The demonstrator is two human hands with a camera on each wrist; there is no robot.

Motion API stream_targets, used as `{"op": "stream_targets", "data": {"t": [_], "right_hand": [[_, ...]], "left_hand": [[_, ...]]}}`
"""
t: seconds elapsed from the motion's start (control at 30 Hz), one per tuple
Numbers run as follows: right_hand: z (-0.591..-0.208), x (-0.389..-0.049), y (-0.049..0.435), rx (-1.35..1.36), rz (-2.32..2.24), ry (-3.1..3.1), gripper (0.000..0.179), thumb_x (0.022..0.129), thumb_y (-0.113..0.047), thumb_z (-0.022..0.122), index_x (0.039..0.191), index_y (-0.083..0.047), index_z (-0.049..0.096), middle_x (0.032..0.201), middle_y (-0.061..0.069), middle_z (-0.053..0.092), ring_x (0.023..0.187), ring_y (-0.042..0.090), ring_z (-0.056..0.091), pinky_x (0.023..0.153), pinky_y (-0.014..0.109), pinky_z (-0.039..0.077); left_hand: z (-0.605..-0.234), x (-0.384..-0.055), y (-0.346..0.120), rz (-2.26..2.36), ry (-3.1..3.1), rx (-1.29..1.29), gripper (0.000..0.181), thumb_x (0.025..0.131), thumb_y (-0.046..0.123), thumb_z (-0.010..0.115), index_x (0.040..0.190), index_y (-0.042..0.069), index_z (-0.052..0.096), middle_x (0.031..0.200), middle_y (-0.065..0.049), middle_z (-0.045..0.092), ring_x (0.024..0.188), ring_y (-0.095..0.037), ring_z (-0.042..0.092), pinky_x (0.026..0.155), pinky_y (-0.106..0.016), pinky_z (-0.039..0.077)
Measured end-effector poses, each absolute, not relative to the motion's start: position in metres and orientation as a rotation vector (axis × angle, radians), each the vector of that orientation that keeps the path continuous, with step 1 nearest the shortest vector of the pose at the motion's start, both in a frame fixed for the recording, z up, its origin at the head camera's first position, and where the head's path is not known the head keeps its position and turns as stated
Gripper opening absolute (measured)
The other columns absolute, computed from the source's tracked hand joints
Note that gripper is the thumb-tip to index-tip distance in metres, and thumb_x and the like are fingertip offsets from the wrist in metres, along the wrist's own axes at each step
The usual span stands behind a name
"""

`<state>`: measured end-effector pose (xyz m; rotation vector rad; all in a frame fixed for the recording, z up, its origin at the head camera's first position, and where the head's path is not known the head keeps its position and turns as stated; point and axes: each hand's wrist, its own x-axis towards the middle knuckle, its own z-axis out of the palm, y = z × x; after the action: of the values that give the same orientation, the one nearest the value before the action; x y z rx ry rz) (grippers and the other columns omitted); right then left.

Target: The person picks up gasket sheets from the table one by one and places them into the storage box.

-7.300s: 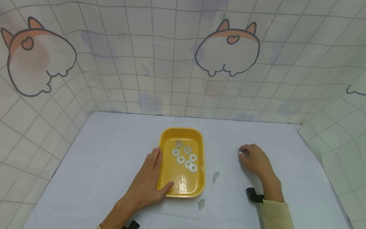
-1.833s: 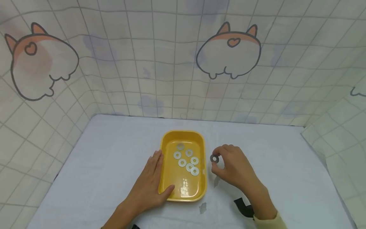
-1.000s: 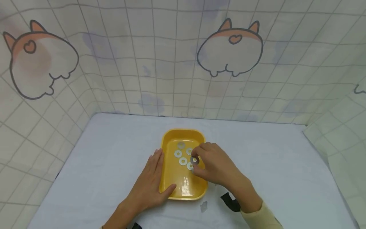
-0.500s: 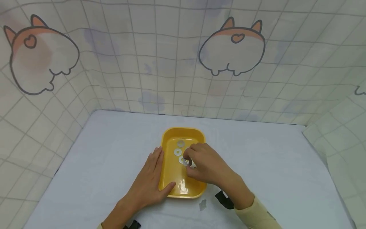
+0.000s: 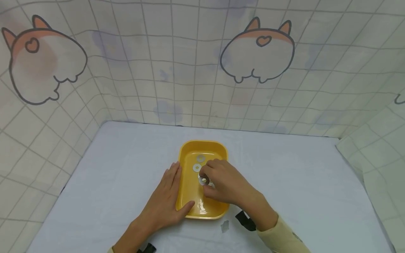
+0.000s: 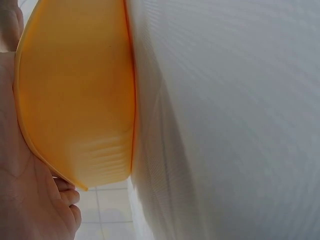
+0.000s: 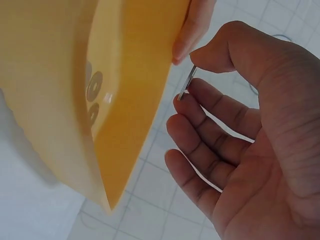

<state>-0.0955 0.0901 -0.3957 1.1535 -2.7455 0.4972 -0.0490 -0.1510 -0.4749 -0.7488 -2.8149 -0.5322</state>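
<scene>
A yellow rectangular tray [image 5: 202,141] lies on the white cloth in front of me. My left hand [image 5: 162,203] rests along its left side, fingers straight against the rim and thumb across the near left corner. Over the tray's middle, my right hand [image 5: 226,182] pinches a flat metal washer [image 7: 187,83] between thumb and fingertips. In the right wrist view the washer is seen nearly edge-on. Flat washers [image 5: 197,168] lie loose on the tray floor; several of them are hidden under the right hand in the head view.
White cloth [image 5: 300,182] covers the table on both sides of the tray. A small grey patch [image 5: 225,226] marks it near the tray's front. Black wrist mounts [image 5: 246,221] sit by the sleeves. A grid-patterned curtain [image 5: 190,70] with cartoon animals encloses the table's back and sides.
My right hand has carried the washer from the right part of the cloth leftward over the tray's rim to above its middle, slowing lately. The left hand stays on the tray.
</scene>
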Motion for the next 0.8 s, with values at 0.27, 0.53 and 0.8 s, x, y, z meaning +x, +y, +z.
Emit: {"op": "stream_targets", "data": {"t": [0.27, 0.53, 0.8], "right_hand": [[-0.394, -0.095, 0.092, 1.096, 0.578, -2.826, 0.029, 0.087, -0.024, 0.081, 0.113, -0.012, 0.076, 0.110, 0.000, 0.074, 0.099, 0.018, 0.068, 0.095, 0.037, 0.060], [-0.389, -0.091, 0.101, 0.974, 0.707, -2.824, 0.021, 0.091, -0.022, 0.076, 0.111, -0.015, 0.075, 0.109, -0.003, 0.073, 0.093, 0.013, 0.066, 0.089, 0.034, 0.061], [-0.391, -0.085, 0.117, 0.822, 0.764, -2.849, 0.021, 0.093, -0.023, 0.076, 0.113, -0.016, 0.075, 0.111, -0.004, 0.074, 0.100, 0.015, 0.069, 0.092, 0.036, 0.061]], "left_hand": [[-0.471, -0.049, -0.149, -0.529, -2.821, -0.730, 0.106, 0.093, 0.057, 0.068, 0.163, -0.010, 0.025, 0.175, -0.023, 0.022, 0.164, -0.035, 0.024, 0.138, -0.029, -0.001], [-0.470, -0.048, -0.150, -0.562, -2.843, -0.721, 0.107, 0.092, 0.058, 0.068, 0.164, -0.008, 0.024, 0.176, -0.021, 0.021, 0.165, -0.034, 0.022, 0.136, -0.024, -0.008], [-0.472, -0.048, -0.149, -0.563, -2.827, -0.728, 0.107, 0.092, 0.058, 0.068, 0.164, -0.008, 0.024, 0.175, -0.022, 0.023, 0.164, -0.036, 0.023, 0.135, -0.022, -0.010]]}}
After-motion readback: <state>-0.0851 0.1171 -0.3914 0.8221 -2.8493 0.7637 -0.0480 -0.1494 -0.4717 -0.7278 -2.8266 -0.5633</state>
